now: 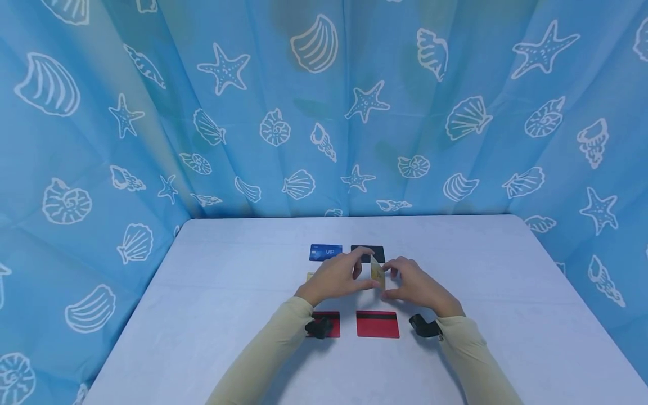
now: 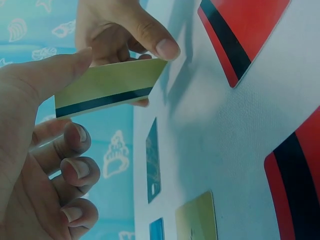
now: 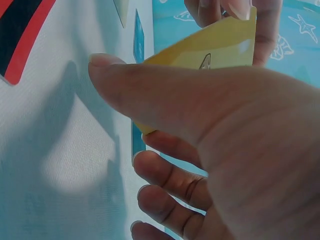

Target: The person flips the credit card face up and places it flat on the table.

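Observation:
A gold card [image 1: 377,274] with a dark stripe on one face is held up off the table, tilted on edge, between both hands. My left hand [image 1: 336,277] pinches one end of it, the thumb lying on the striped face in the left wrist view. At the opposite end my right hand [image 1: 418,286] grips the card with thumb and index finger. In the right wrist view the right thumb [image 3: 150,90] crosses in front of the gold card [image 3: 220,42] and hides part of it. The other right fingers curl loosely below.
On the white table [image 1: 243,264] lie a blue VIP card [image 1: 326,252] and a black card [image 1: 378,255] at the back. A second gold card [image 2: 197,220] is mostly hidden by the left hand in the head view. Nearer are two striped red cards [image 1: 377,327], one partly under the left wrist.

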A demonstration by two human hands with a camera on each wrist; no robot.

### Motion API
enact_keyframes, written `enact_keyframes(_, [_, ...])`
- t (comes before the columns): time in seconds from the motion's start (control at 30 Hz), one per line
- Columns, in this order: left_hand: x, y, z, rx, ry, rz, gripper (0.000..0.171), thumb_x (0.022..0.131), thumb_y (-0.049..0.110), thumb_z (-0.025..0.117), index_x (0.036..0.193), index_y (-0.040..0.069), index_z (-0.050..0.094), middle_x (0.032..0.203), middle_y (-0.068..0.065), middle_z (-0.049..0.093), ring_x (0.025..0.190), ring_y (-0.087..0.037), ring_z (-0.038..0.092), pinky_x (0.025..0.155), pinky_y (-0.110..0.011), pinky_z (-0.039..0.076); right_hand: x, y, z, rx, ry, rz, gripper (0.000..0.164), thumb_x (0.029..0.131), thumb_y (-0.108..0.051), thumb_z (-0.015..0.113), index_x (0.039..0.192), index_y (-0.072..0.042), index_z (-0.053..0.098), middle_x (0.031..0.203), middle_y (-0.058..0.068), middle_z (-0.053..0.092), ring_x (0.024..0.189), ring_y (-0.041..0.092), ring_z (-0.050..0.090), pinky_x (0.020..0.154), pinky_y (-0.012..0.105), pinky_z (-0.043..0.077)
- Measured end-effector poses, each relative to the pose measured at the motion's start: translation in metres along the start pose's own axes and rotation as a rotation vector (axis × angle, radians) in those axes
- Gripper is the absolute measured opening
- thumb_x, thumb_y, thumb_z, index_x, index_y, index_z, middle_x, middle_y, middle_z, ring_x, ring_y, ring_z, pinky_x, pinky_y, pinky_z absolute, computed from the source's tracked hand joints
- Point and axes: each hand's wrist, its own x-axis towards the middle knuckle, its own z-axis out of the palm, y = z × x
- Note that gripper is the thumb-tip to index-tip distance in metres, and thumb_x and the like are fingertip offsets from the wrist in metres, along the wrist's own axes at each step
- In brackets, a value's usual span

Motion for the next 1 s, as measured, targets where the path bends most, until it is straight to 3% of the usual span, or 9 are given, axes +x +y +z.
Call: enact_keyframes(1.0, [-0.0063, -0.0094, -0.0046, 0.076, -0.015, -0.078, 0.065, 0.09, 0.051, 0.076, 0.145, 0.024, 0.054, 0.087, 0.005, 0.062, 0.073, -0.009, 0.054, 0.061, -0.02, 0.045, -0.002, 0.0038, -0.008, -0.035, 0.022, 0.023, 0.062, 0.078, -0.025, 0.091, 0.13, -0.006, 0.063, 0.113, 0.012, 0.06, 0.107, 0.027, 0.054, 0.08, 0.036, 0.061])
